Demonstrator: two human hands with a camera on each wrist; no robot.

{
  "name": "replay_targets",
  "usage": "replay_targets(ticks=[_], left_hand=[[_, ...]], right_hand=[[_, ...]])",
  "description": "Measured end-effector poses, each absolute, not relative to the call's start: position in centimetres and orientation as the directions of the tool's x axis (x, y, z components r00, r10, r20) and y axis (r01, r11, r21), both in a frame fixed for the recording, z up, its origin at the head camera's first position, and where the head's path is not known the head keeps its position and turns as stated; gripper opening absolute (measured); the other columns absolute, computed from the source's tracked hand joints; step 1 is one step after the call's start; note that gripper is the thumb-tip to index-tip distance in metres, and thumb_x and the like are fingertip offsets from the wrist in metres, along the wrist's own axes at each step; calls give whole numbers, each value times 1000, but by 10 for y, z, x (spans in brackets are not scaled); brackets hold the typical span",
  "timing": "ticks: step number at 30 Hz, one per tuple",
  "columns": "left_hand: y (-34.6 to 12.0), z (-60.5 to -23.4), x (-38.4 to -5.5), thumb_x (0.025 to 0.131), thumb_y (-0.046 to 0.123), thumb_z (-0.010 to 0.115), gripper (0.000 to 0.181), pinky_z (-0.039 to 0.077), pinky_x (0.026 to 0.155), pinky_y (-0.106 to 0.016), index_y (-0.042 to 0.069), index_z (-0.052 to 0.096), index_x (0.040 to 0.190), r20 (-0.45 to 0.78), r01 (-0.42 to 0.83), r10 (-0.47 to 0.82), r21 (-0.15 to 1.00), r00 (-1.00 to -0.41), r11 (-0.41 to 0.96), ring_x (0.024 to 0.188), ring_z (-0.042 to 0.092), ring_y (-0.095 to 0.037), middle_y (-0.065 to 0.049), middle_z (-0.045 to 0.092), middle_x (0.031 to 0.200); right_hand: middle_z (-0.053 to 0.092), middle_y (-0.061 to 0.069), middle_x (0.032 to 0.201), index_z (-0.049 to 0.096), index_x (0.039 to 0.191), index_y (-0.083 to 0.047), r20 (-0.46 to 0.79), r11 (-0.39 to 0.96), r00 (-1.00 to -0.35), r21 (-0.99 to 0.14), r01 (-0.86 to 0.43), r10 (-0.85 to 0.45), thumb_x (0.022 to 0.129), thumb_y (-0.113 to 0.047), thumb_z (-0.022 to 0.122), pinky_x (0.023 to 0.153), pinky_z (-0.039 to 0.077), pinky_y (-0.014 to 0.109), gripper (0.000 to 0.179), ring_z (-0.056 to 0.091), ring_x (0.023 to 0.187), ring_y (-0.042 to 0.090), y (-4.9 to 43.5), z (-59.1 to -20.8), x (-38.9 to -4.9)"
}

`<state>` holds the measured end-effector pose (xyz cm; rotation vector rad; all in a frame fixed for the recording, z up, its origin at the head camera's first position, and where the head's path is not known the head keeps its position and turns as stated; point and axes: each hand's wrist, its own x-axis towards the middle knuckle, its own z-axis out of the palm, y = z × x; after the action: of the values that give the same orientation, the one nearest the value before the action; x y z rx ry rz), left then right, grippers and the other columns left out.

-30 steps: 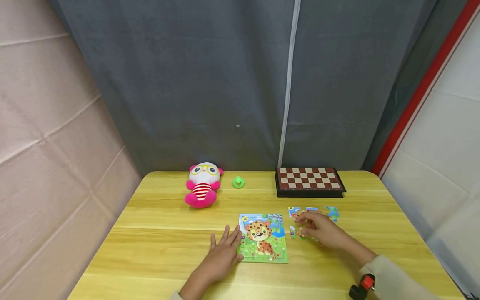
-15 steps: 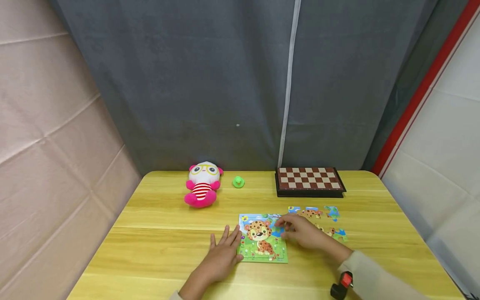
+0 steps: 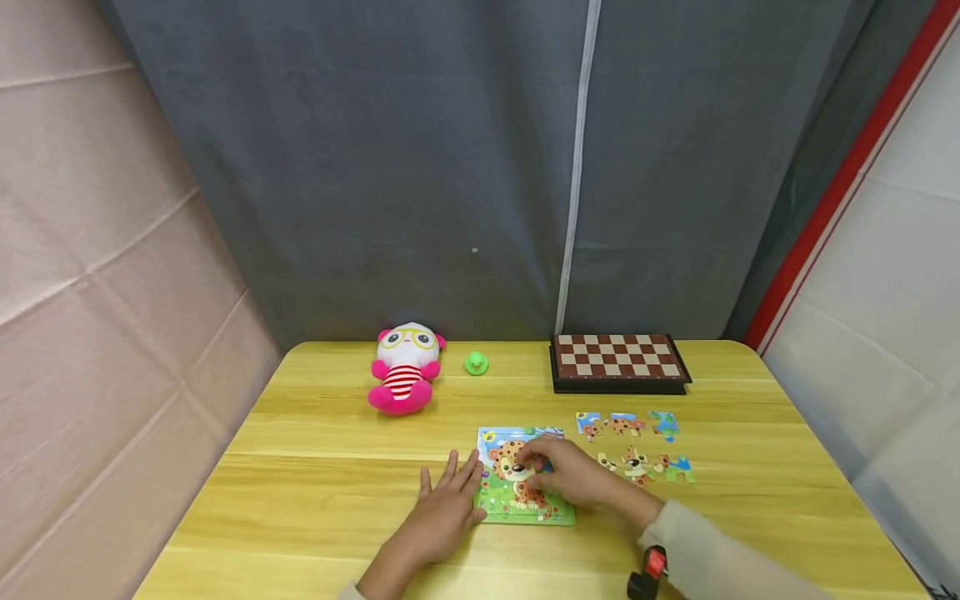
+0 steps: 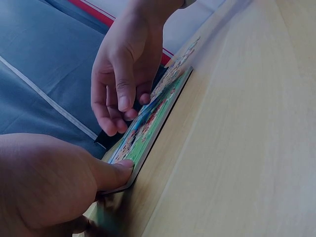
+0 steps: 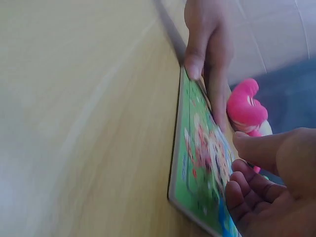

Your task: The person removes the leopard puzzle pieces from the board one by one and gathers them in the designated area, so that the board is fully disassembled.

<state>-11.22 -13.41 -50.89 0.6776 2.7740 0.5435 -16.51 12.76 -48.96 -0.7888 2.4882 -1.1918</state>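
My left hand (image 3: 442, 518) lies with fingers spread on the table, against the left edge of a leopard puzzle board (image 3: 498, 510). Its thumb presses the board's near corner in the left wrist view. Over the middle of the board, my right hand (image 3: 573, 475) is lowered with thumb and fingers curled toward each other, pinching a puzzle piece that is almost wholly hidden. In the right wrist view the right hand (image 5: 276, 182) hangs just above the picture. Right of the board lie two rows of loose puzzle pieces (image 3: 636, 463).
A pink and white panda plush (image 3: 405, 375) sits at the back left, with a small green duck (image 3: 476, 363) beside it. A folded chessboard (image 3: 618, 362) stands at the back right. A grey curtain (image 3: 420, 167) hangs behind the wooden table (image 3: 300, 483).
My right hand has moved left from the loose pieces to over the board. The leftmost piece of the lower row is gone from its place. My left hand has stayed still.
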Motion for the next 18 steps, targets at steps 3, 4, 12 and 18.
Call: replay_targets(ticks=[3,4,12,18], left_hand=[[-134,-509,-112,106,40,53,69,4,115,-80,7,30,161,-132,400,484,401,-865,824,157,8,-41,-5,13,173],[-134,-509,-112,106,40,53,69,4,115,-80,7,31,161,-129,402,485,399,-865,824,157,8,-41,-6,13,173],[-135,-507,-112,105,38,55,68,6,113,-82,5,33,160,-111,417,495,400,-862,816,157,11,-44,-8,17,172],[-135,-507,-112,105,38,55,68,6,113,-82,5,33,160,-108,423,498,394,-861,816,156,10,-45,-9,17,172]], right_hand=[[67,3,102,71,114,-8,-1,505,-812,-784,-362,-584,93,-13,78,74,49,24,23,56,86,13,117,-489,-163],[68,3,102,71,113,-7,1,503,-812,-784,-363,-584,92,-13,78,74,50,24,23,56,85,12,114,-489,-163],[66,1,98,72,113,-7,-16,502,-828,-802,-324,-560,89,-9,80,68,50,23,25,55,80,8,93,-492,-155],[63,-2,97,71,112,-6,1,518,-830,-781,-349,-558,84,-9,84,70,48,22,30,51,81,8,88,-498,-152]])
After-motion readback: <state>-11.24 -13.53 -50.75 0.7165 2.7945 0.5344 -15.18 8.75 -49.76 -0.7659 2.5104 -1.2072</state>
